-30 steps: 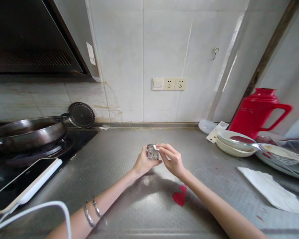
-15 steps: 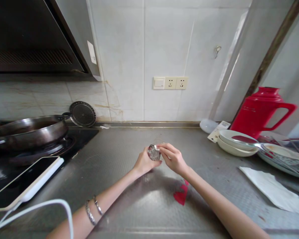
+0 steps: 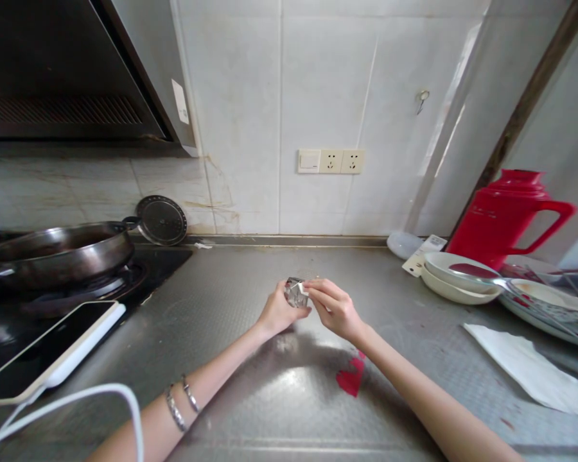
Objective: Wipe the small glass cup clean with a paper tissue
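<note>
The left hand (image 3: 277, 313) grips a clear object (image 3: 291, 296); the right hand (image 3: 340, 311) pinches a white piece (image 3: 302, 289) at its edge. Brace firmly; press lightly.

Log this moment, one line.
left hand: holds small shiny grey object; right hand: holds white piece at its edge; red scrap: on grey metal counter

Stretches across the lower half of the frame as a grey metal worktop (image 3: 231, 301), finely textured, glossy at lower centre. Bears a black hob (image 3: 171, 262) at the left, a ragged red piece (image 3: 351, 378) at lower centre, a white sheet (image 3: 525, 367) at lower right and stacked pale dishes (image 3: 453, 291) at middle right.
</note>
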A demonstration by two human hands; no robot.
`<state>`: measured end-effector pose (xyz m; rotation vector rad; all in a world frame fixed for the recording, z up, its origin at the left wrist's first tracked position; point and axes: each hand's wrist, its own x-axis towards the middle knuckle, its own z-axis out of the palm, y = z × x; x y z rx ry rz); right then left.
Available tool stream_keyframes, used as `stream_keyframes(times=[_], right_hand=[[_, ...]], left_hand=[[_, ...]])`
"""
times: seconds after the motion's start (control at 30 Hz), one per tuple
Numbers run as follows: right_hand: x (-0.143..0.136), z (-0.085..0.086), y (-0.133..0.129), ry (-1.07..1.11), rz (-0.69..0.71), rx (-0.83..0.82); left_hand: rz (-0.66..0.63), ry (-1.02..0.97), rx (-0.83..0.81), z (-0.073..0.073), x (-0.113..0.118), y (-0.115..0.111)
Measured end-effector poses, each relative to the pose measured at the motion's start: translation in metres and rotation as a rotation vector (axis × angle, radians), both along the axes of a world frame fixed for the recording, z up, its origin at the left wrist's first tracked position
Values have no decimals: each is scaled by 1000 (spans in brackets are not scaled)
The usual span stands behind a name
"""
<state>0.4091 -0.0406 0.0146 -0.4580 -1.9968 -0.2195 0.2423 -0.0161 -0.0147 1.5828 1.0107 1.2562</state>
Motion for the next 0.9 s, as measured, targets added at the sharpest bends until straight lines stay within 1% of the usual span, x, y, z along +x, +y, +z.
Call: stream_keyframes(times=[0.17, 0.37, 0.57, 0.73, 0.9], right_hand=[[-6, -2, -5, -132, 62, 44], [2, -1, 1, -55, 7, 37], [1, 1, -3, -137, 72, 61], [4, 1, 1, -89, 36, 59], [1, -1, -3, -135, 105, 42]], left_hand=[[-11, -25, 63, 0, -3, 5], [23, 21, -5, 0, -2, 6], [-3, -46, 0, 3, -3, 6], [-1, -32, -38, 3, -3, 5], [-21, -37, 8, 7, -3, 3]])
